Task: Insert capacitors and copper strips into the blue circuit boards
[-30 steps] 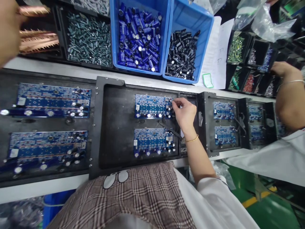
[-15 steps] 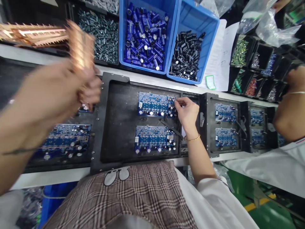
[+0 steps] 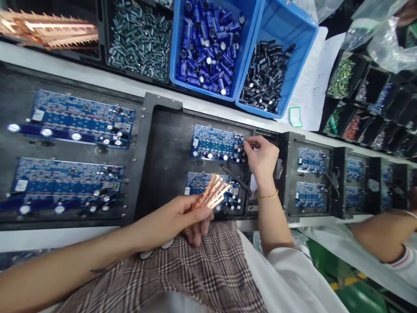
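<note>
My left hand [image 3: 195,217] is closed around a bundle of copper strips [image 3: 215,191], held in front of the lower blue circuit board [image 3: 195,180] in the middle black tray [image 3: 163,152]. At the right end of the upper circuit board [image 3: 215,141], my right hand [image 3: 262,156] has its thumb and forefinger pinched together. Whatever is between those fingertips is too small to make out. Both boards carry small capacitors along their lower and right edges.
Behind the trays stand blue bins of blue capacitors [image 3: 208,52] and black capacitors [image 3: 267,74], a box of green parts [image 3: 140,43] and more copper strips [image 3: 58,30]. Boards [image 3: 68,182] lie at left. Another person's arm [image 3: 384,234] is at right.
My left hand has moved from the upper left down to the middle, still gripping copper strips. My right hand remains at the upper board's right end. The view has shifted slightly.
</note>
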The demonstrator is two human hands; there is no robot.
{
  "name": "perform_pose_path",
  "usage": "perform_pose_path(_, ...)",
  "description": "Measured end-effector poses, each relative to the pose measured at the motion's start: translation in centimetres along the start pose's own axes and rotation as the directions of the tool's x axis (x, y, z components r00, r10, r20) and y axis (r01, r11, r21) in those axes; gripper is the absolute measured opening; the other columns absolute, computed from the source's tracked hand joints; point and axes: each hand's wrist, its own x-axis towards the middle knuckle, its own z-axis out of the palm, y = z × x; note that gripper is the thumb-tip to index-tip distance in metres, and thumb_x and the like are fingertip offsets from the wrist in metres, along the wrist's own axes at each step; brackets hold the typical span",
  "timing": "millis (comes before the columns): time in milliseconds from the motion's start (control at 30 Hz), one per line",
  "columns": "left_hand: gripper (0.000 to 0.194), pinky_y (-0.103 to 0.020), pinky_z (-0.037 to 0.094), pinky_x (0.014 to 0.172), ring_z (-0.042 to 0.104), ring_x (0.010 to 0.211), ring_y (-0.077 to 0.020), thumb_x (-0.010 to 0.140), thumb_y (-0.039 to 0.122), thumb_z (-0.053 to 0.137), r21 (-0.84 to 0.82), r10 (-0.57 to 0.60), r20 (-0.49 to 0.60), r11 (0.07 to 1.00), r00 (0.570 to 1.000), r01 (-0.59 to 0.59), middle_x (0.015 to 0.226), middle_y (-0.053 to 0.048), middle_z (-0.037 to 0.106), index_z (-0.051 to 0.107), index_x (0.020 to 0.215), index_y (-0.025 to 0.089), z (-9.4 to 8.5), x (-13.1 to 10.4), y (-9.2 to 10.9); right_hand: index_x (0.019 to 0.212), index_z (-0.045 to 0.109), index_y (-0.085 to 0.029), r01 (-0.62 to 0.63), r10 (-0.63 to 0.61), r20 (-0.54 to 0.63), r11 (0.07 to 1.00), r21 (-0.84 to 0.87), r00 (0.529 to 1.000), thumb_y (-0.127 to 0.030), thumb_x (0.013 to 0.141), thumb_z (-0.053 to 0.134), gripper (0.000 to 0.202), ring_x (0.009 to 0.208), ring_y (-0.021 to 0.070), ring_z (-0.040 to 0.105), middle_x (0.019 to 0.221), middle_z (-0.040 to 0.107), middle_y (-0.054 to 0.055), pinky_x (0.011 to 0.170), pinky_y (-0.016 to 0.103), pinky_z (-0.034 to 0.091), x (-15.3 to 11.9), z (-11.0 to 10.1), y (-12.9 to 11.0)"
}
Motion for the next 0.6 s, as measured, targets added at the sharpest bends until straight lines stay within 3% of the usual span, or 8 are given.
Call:
perform_pose_path(133,0.033,-0.018,0.033,0.042,0.048,0.043,-0.0071,0.091,0.050,0.054,0.106,0.112,-0.180,0.990,0.977,-0.094,0.062,0.002,0.057,0.059,0.091,0.017,-0.6,0.3,0.4,0.083,0.074,-0.021,0.025,-0.025,0.002,0.994,-0.105,1.000,-0.026,0.084,0.061,0.013,0.072,0.0194,0.068,0.075,0.074,0.003,0.072,0.032,0.048,0.1,0.5,-0.1)
perform_pose_path(233,0.032,-0.017,0.026,0.041,0.039,0.044,-0.0055,0.091,0.048,0.055,0.119,0.232,-0.353,0.972,0.907,-0.203,0.063,0.003,0.055,0.058,0.101,0.018,-1.3,0.6,0.8,0.084,0.074,-0.020,0.093,-0.090,0.028,0.981,-0.173,0.996,-0.023,0.087,0.058,0.017,0.081,0.0215,0.067,0.083,0.074,0.005,0.078,0.036,0.048,0.2,0.1,-0.2)
perform_pose_path(300,0.034,-0.017,0.025,0.041,0.037,0.046,-0.0062,0.090,0.048,0.056,0.117,0.283,-0.423,0.959,0.861,-0.258,0.064,0.003,0.055,0.056,0.109,0.019,-1.6,0.8,0.8,0.089,0.075,-0.020,0.145,-0.140,0.047,0.981,-0.132,0.989,-0.023,0.088,0.058,0.017,0.090,0.0225,0.065,0.092,0.074,0.007,0.086,0.039,0.048,-0.3,-0.9,-0.8)
perform_pose_path(367,0.038,-0.018,0.024,0.041,0.036,0.046,-0.0066,0.091,0.047,0.056,0.156,0.340,-0.459,0.940,0.821,-0.302,0.066,0.002,0.057,0.052,0.115,0.018,-1.5,0.9,0.6,0.098,0.075,-0.022,0.166,-0.170,0.092,0.985,0.046,0.981,-0.027,0.089,0.061,0.017,0.096,0.0213,0.064,0.099,0.073,0.006,0.090,0.040,0.049,-1.6,-2.1,-2.1)
perform_pose_path(433,0.037,-0.018,0.025,0.041,0.035,0.046,-0.0066,0.092,0.046,0.054,0.214,0.402,-0.470,0.916,0.786,-0.340,0.068,0.002,0.059,0.049,0.116,0.018,-1.0,0.9,0.2,0.107,0.072,-0.026,0.109,-0.193,0.213,0.929,0.354,0.958,-0.032,0.087,0.066,0.021,0.093,0.0175,0.066,0.104,0.072,0.004,0.088,0.037,0.053,-3.7,-2.8,-4.0)
perform_pose_path(500,0.033,-0.018,0.028,0.042,0.037,0.046,-0.0068,0.093,0.044,0.054,0.263,0.457,-0.478,0.889,0.750,-0.375,0.070,0.002,0.060,0.048,0.112,0.018,-0.3,0.8,-0.2,0.106,0.071,-0.028,-0.043,-0.243,0.364,0.778,0.626,0.899,-0.034,0.084,0.070,0.023,0.092,0.0152,0.067,0.108,0.071,0.003,0.083,0.033,0.056,-6.1,-2.8,-6.0)
perform_pose_path(600,0.027,-0.019,0.037,0.044,0.046,0.049,-0.0081,0.093,0.041,0.054,0.295,0.511,-0.494,0.860,0.704,-0.417,0.074,0.001,0.061,0.047,0.107,0.019,0.7,0.6,-0.5,0.085,0.071,-0.024,-0.205,-0.246,0.397,0.560,0.803,0.884,-0.034,0.084,0.071,0.010,0.102,0.0168,0.067,0.110,0.070,0.004,0.085,0.031,0.057,-8.6,-2.4,-8.3)
